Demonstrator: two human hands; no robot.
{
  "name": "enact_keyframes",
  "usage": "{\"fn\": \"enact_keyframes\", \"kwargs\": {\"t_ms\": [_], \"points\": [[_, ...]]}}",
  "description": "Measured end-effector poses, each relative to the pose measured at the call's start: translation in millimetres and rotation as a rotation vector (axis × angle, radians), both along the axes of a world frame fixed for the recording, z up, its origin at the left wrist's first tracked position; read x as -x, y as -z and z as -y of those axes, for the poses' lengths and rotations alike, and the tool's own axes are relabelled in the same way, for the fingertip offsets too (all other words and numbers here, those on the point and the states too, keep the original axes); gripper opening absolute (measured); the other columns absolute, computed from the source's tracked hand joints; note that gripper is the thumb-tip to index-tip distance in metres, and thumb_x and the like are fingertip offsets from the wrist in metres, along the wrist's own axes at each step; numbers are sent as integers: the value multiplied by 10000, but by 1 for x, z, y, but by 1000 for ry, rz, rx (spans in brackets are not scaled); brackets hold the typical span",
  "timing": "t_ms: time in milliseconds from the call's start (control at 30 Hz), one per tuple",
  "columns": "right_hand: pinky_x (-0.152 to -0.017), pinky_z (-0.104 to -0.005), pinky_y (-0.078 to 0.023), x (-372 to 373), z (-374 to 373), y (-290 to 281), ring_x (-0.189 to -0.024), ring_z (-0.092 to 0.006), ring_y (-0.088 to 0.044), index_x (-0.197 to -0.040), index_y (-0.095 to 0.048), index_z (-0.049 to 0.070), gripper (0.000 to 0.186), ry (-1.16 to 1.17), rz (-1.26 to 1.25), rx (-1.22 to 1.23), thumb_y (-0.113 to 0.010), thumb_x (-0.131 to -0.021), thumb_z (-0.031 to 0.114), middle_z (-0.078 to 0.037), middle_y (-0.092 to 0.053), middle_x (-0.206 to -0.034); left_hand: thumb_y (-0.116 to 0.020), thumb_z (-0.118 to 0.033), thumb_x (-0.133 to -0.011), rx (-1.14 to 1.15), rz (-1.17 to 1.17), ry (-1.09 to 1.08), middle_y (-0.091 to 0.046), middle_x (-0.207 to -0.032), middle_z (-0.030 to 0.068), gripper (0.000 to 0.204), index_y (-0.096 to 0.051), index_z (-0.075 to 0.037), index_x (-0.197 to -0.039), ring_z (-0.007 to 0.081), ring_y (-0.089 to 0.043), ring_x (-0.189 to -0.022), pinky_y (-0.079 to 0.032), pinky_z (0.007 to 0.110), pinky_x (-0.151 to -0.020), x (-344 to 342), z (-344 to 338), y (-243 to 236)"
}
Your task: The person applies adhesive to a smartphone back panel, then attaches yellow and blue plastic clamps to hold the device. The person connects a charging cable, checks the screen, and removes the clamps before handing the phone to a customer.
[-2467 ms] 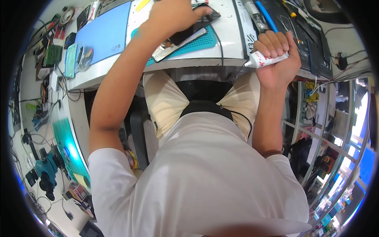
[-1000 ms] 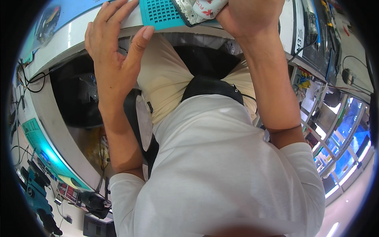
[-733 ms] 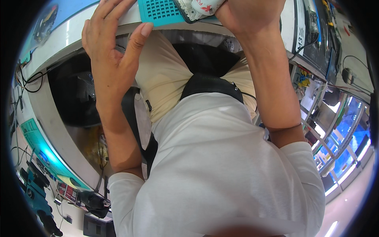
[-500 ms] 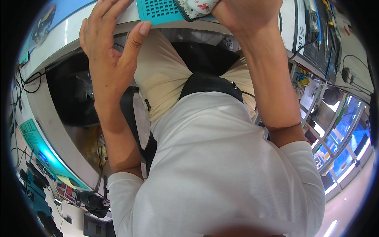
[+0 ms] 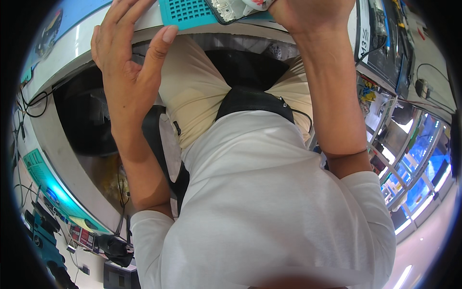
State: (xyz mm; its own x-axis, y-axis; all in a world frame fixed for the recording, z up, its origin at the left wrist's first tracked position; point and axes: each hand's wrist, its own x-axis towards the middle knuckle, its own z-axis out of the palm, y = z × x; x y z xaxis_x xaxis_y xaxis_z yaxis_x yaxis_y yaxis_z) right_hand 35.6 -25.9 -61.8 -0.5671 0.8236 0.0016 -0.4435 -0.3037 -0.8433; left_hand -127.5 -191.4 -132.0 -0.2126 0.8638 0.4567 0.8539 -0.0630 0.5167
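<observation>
At ten o'clock the left hand [image 5: 124, 67] hangs with fingers spread, holding nothing visible. Past eleven lies a teal mat [image 5: 186, 24]; at twelve an opened phone-like device [image 5: 229, 8] overlaps it, probably stiff and fragile: hold its edges. The white tube [image 5: 260, 4], likely light and squeezable, suits a mid-body grip; the right hand [image 5: 315, 15], at one, grasps it, fingertips out of view.

The mat [image 5: 185, 15] is showing teal, dark squares patterning it in a grid. The frame [image 5: 232, 9] is gleaming silvery grey inside a black rim, and the tube [image 5: 259, 4] is showing white with red marks. The surface [image 5: 72, 48] is looking white, the pad [image 5: 79, 10] blue. The shirt [image 5: 279, 192] is showing plain white, the trousers [image 5: 192, 86] beige.
</observation>
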Motion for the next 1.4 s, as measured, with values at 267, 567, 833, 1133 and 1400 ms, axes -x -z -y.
{"fn": "enact_keyframes", "kwargs": {"t_ms": [267,567,833,1133,1400], "points": [[-428,-237,-381,2,-5,3,-432,-84,-383,-694,-427,167,392,44,28,-120,-535,-1060,257,43,-393,-544,-687,-395,-984,-3,16,-1,-600,-1462,63,466,-653,-179,-1396,270,-458,-1438,-266,448,-1218,-1,0,0],[-420,-246,-374,-7,-12,8,-430,-91,-382,-678,-397,174,409,11,-194,-25,-506,-1064,256,38,-378,-532,-683,-384,-987,12,-10,-8,-596,-1469,62,458,-656,-176,-1393,274,-459,-1438,-260,456,-1222,0,1,0],[-431,-254,-390,-20,-21,10,-430,-102,-394,-682,-382,173,412,26,-234,-111,-477,-1075,251,29,-375,-535,-677,-409,-984,24,12,4,-585,-1481,74,482,-653,-159,-1396,277,-459,-1444,-243,473,-1228,2,0,-1],[-448,-261,-399,-17,-17,17,-434,-108,-400,-689,-383,166,409,29,-145,-222,-482,-1075,261,24,-392,-546,-678,-417,-985,22,9,-6,-586,-1479,72,480,-654,-175,-1398,274,-462,-1433,-256,467,-1222,1,1,0],[-462,-265,-396,-12,-13,19,-450,-108,-408,-698,-392,160,400,-6,-151,-228,-506,-1065,270,20,-390,-549,-690,-393,-985,11,48,-7,-588,-1478,70,469,-655,-170,-1396,271,-463,-1428,-274,453,-1214,-2,1,0]]}}
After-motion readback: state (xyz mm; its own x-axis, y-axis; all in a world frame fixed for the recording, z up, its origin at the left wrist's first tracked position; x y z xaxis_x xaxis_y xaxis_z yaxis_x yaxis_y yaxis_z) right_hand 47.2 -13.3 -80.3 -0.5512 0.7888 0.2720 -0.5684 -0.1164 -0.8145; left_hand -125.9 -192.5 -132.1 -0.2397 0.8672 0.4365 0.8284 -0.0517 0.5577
